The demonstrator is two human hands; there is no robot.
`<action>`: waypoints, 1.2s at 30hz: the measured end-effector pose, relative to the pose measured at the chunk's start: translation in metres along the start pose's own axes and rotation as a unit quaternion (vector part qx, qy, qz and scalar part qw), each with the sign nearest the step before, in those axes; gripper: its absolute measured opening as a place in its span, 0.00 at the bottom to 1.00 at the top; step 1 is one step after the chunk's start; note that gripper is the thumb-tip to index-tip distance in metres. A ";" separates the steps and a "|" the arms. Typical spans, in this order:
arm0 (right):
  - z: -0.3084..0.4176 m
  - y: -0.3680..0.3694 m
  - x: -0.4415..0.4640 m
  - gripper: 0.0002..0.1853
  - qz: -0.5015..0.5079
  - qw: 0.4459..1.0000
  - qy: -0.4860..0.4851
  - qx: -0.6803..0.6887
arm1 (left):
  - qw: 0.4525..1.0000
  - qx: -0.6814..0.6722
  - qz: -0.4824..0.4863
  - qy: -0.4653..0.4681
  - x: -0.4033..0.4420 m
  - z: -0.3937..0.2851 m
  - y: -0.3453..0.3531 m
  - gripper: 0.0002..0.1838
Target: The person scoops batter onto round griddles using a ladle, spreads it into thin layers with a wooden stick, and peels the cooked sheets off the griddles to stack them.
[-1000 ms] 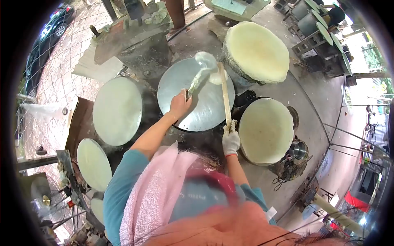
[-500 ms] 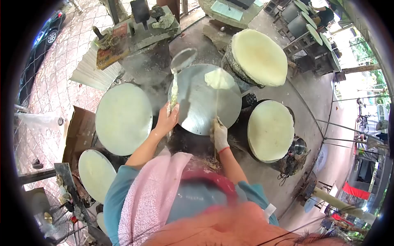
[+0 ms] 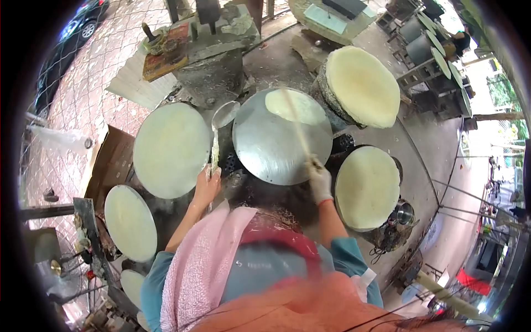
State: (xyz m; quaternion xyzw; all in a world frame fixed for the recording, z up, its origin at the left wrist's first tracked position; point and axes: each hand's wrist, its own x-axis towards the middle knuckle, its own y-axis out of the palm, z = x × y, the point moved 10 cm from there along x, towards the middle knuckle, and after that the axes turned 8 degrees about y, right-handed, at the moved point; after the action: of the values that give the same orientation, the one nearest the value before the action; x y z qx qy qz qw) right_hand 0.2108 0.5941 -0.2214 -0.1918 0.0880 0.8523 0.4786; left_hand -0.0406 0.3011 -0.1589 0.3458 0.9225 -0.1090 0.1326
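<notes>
My left hand (image 3: 207,182) is closed around the batter-crusted handle of a ladle (image 3: 215,149). The ladle's round bowl is up at the left edge of a round metal griddle (image 3: 265,157). In a white glove, my right hand (image 3: 319,181) grips a thin wooden stick (image 3: 300,133), blurred by motion, that reaches over the griddle. Its far end is over a pale patch of batter (image 3: 276,105) at the griddle's far side. The near part of the griddle is bare, shiny metal.
Round griddles coated in pale batter stand left (image 3: 171,149), lower left (image 3: 131,221) and right (image 3: 368,188). Behind on the right is a thick stack of pale round sheets (image 3: 362,86). A metal pot (image 3: 404,212) sits at the right, and a cardboard sheet (image 3: 110,166) leans at the left.
The ladle has moved left and down, off the griddle's surface to its edge. My right hand has shifted right with the stick. The batter patch has spread wider.
</notes>
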 end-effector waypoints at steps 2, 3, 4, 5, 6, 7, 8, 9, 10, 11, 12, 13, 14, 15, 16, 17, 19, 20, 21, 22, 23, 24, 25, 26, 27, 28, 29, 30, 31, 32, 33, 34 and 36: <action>-0.045 -0.064 0.039 0.20 -0.042 0.999 0.002 0.025 | 0.999 0.002 -0.035 0.008 -0.006 0.008 -0.006 0.08; -0.036 -0.048 0.032 0.19 -0.005 0.998 0.068 -0.008 | 0.991 0.092 -0.060 0.074 -0.006 0.001 -0.011 0.10; -0.025 -0.031 0.024 0.19 0.030 0.990 0.132 -0.041 | 0.994 0.070 -0.071 0.052 -0.008 0.011 -0.010 0.10; -0.020 -0.012 0.015 0.18 0.066 0.976 0.193 -0.075 | 0.995 0.047 -0.082 0.032 -0.012 0.010 -0.005 0.10; -0.023 0.009 0.010 0.17 0.114 0.974 0.197 -0.014 | 0.995 0.023 -0.094 0.010 -0.016 0.012 0.000 0.11; -0.022 0.013 0.008 0.16 0.129 0.968 0.211 -0.054 | 0.994 0.039 -0.099 0.019 -0.018 0.014 0.003 0.11; -0.019 0.014 0.009 0.15 0.144 0.960 0.222 -0.093 | 0.994 0.037 -0.102 0.014 -0.021 0.016 0.007 0.11; -0.012 0.003 0.027 0.14 0.137 0.979 0.130 -0.072 | 0.994 0.035 -0.105 0.009 -0.024 0.018 0.011 0.11; -0.002 -0.015 0.043 0.14 0.129 0.990 0.039 -0.049 | 0.993 0.034 -0.110 0.004 -0.028 0.019 0.013 0.11; 0.020 -0.034 0.045 0.15 0.146 0.985 0.069 -0.055 | 0.993 0.009 -0.116 -0.014 -0.034 0.018 0.017 0.10; 0.014 -0.058 0.070 0.16 0.121 0.991 0.040 -0.039 | 0.992 -0.017 -0.124 -0.032 -0.041 0.013 0.024 0.10; 0.013 -0.065 0.078 0.16 0.114 0.988 0.081 -0.070 | 0.990 -0.041 -0.129 -0.049 -0.046 0.010 0.030 0.10; 0.005 -0.059 0.080 0.16 0.143 0.978 0.114 -0.102 | 0.988 -0.045 -0.138 -0.060 -0.051 0.010 0.034 0.10; -0.002 -0.053 0.082 0.16 0.173 0.965 0.145 -0.135 | 0.986 -0.051 -0.146 -0.069 -0.054 0.009 0.039 0.10; -0.018 -0.035 0.077 0.17 0.239 0.941 0.168 -0.169 | 0.983 -0.057 -0.156 -0.078 -0.057 0.011 0.042 0.10; -0.025 -0.023 0.060 0.19 0.273 0.921 0.240 -0.143 | 0.981 -0.068 -0.161 -0.080 -0.062 0.014 0.045 0.09; -0.024 -0.020 0.058 0.21 0.301 0.922 0.212 -0.121 | 0.978 -0.089 -0.171 -0.083 -0.068 0.019 0.049 0.09; -0.028 -0.025 0.071 0.21 0.321 0.928 0.161 -0.094 | 0.978 -0.090 -0.173 -0.080 -0.069 0.017 0.050 0.09; -0.017 -0.036 0.087 0.21 0.292 0.941 0.148 -0.083 | 0.977 -0.092 -0.175 -0.079 -0.072 0.016 0.051 0.09; -0.005 -0.047 0.106 0.21 0.263 0.953 0.136 -0.071 | 0.977 -0.094 -0.176 -0.079 -0.074 0.015 0.052 0.09; 0.027 -0.055 0.111 0.21 0.244 0.955 0.108 -0.126 | 0.975 -0.099 -0.180 -0.081 -0.077 0.015 0.053 0.09; 0.029 -0.053 0.131 0.19 0.210 0.964 0.081 -0.142 | 0.974 -0.104 -0.184 -0.082 -0.078 0.016 0.053 0.09; 0.009 -0.055 0.131 0.20 0.245 0.939 0.144 -0.193 | 0.973 -0.108 -0.187 -0.082 -0.079 0.016 0.053 0.09; 0.021 -0.042 0.108 0.20 0.278 0.906 0.206 -0.244 | 0.971 -0.113 -0.193 -0.081 -0.081 0.018 0.054 0.09; 0.014 -0.033 0.092 0.20 0.319 0.874 0.238 -0.280 | 0.969 -0.117 -0.201 -0.080 -0.084 0.022 0.053 0.09; 0.006 -0.027 0.081 0.21 0.337 0.868 0.249 -0.267 | 0.967 -0.120 -0.209 -0.081 -0.089 0.025 0.053 0.10; -0.009 -0.028 0.079 0.20 0.351 0.872 0.245 -0.238 | 0.967 -0.100 -0.216 -0.090 -0.095 0.027 0.052 0.10; -0.017 -0.026 0.077 0.20 0.364 0.876 0.238 -0.210 | 0.967 -0.079 -0.223 -0.098 -0.101 0.027 0.051 0.10; -0.014 -0.029 0.082 0.20 0.392 0.876 0.205 -0.191 | 0.966 -0.059 -0.229 -0.106 -0.105 0.028 0.049 0.10; 0.009 -0.039 0.086 0.19 0.341 0.867 0.235 -0.276 | 0.966 -0.040 -0.236 -0.097 -0.107 0.028 0.046 0.11; 0.007 -0.045 0.114 0.21 0.339 0.889 0.195 -0.240 | 0.966 -0.021 -0.243 -0.088 -0.107 0.030 0.043 0.11; 0.007 -0.049 0.139 0.22 0.334 0.908 0.153 -0.202 | 0.966 -0.001 -0.248 -0.077 -0.105 0.032 0.038 0.12; 0.039 -0.038 0.141 0.19 0.310 0.900 0.150 -0.269 | 0.967 0.081 -0.235 -0.050 -0.092 0.028 0.030 0.11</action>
State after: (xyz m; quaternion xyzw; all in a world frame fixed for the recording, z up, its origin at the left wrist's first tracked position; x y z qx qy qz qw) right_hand 0.1673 0.7373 -0.2425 -0.4020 -0.0184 0.9098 0.1017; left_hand 0.0507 0.2593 -0.1595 0.1226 0.9581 -0.2291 0.1205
